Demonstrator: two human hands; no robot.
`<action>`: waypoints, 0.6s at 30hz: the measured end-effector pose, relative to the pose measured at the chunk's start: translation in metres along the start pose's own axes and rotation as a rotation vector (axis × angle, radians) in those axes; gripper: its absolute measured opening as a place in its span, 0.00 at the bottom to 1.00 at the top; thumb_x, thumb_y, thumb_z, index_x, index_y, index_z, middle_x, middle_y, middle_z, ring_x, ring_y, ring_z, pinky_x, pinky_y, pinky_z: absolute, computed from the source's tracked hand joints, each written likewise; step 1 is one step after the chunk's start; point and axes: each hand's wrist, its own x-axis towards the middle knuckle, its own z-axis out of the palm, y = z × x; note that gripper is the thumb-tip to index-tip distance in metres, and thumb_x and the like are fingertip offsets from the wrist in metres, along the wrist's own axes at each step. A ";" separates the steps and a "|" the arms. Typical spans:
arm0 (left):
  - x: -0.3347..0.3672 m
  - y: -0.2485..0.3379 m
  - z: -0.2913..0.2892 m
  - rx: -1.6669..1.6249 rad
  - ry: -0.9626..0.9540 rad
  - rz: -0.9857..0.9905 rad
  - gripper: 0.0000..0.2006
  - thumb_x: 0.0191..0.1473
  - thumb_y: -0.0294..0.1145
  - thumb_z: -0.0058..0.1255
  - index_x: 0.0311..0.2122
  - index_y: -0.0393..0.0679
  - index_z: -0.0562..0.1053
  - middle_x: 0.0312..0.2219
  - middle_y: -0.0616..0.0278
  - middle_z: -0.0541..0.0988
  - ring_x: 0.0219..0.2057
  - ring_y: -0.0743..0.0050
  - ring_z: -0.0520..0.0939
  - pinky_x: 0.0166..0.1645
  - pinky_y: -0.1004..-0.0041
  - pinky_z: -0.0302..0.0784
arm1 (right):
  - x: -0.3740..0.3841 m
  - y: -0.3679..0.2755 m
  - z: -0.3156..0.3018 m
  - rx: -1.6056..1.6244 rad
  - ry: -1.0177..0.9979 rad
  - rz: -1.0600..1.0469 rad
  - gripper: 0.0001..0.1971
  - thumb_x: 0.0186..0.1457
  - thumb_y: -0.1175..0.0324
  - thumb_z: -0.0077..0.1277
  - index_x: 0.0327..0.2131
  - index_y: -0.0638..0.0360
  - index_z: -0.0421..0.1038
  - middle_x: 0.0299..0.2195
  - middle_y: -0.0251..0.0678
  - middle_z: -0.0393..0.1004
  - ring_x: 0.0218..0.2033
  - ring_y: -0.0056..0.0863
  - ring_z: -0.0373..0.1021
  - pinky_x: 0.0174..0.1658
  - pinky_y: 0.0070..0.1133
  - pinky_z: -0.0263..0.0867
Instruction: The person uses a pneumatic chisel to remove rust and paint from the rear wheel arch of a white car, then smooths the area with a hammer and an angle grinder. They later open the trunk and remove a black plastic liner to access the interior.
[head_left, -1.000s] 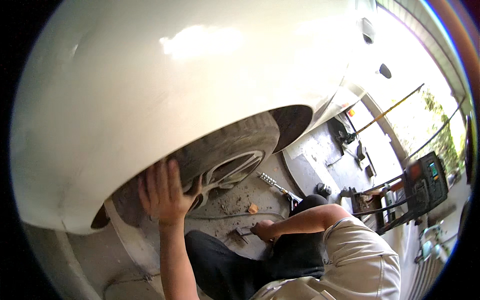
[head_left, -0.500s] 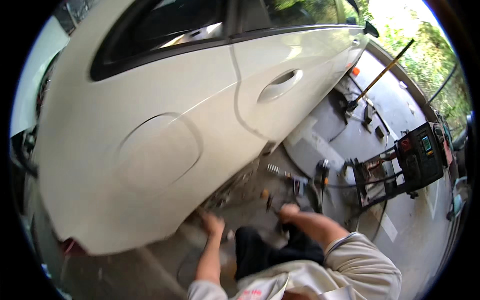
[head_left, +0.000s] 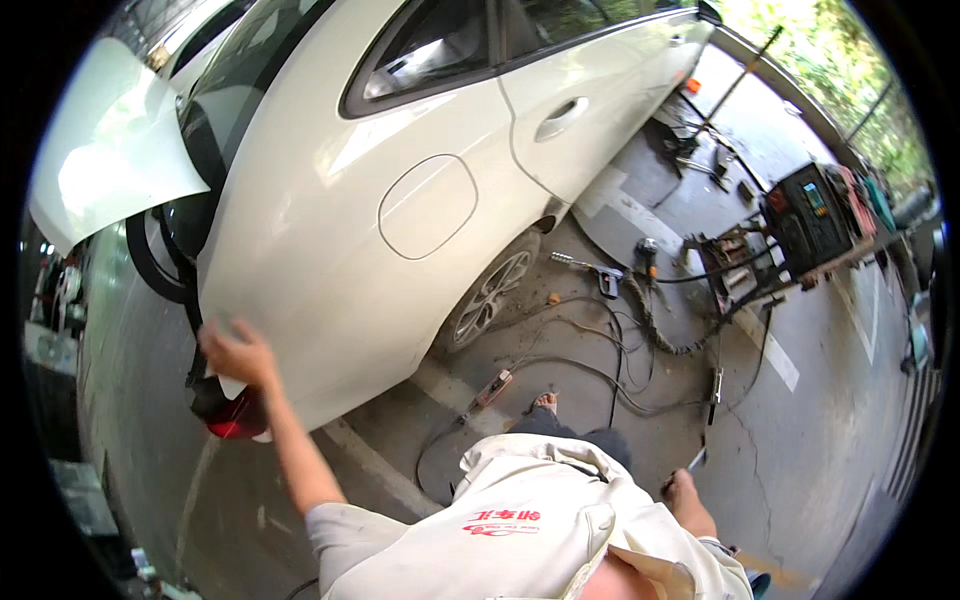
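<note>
My left hand [head_left: 238, 357] is raised at the rear corner of a white car [head_left: 330, 290], just above the red tail light [head_left: 238, 415]. Motion blurs its fingers, but they look stretched apart with nothing between them; whether they touch the body panel I cannot tell. Low on the right, my right hand [head_left: 682, 488] is closed around a slim hand tool [head_left: 697, 458] with a narrow, pale metal end. Most of its handle is hidden in the fist. The closed fuel flap [head_left: 430, 207] and the rear wheel [head_left: 492, 293] lie ahead of me.
Cables and a grey-and-red handheld tool [head_left: 492, 388] lie on the concrete floor near my foot. An air gun [head_left: 605, 280] rests beyond the wheel. Rightward stands a black machine with a screen [head_left: 808, 215] on a cart. A raised white panel [head_left: 120, 150] juts out at the far left.
I have risen and moved back from the wheel area. My left hand went from the car's lower edge to its rear corner. My right hand, with its tool, has dropped to my side.
</note>
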 end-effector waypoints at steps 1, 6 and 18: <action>0.018 -0.022 -0.017 0.191 -0.062 -0.173 0.24 0.55 0.48 0.44 0.51 0.41 0.66 0.47 0.49 0.70 0.50 0.48 0.69 0.50 0.51 0.62 | -0.016 0.044 -0.024 0.169 -0.280 0.176 0.06 0.49 0.67 0.49 0.25 0.59 0.69 0.16 0.33 0.65 0.18 0.32 0.63 0.25 0.29 0.63; 0.005 -0.116 0.016 0.421 -0.235 -0.231 0.34 0.56 0.62 0.33 0.56 0.43 0.62 0.53 0.48 0.66 0.55 0.43 0.64 0.59 0.44 0.51 | -0.132 0.212 -0.055 -1.193 -0.163 -0.463 0.18 0.49 0.56 0.53 0.41 0.57 0.73 0.42 0.43 0.74 0.43 0.34 0.72 0.47 0.27 0.64; -0.011 -0.094 0.009 0.135 -0.255 -0.151 0.43 0.53 0.64 0.32 0.58 0.30 0.56 0.57 0.41 0.61 0.58 0.48 0.63 0.61 0.52 0.52 | -0.312 0.305 -0.058 0.962 -0.909 0.212 0.09 0.51 0.65 0.47 0.22 0.54 0.61 0.18 0.29 0.62 0.19 0.22 0.62 0.24 0.21 0.62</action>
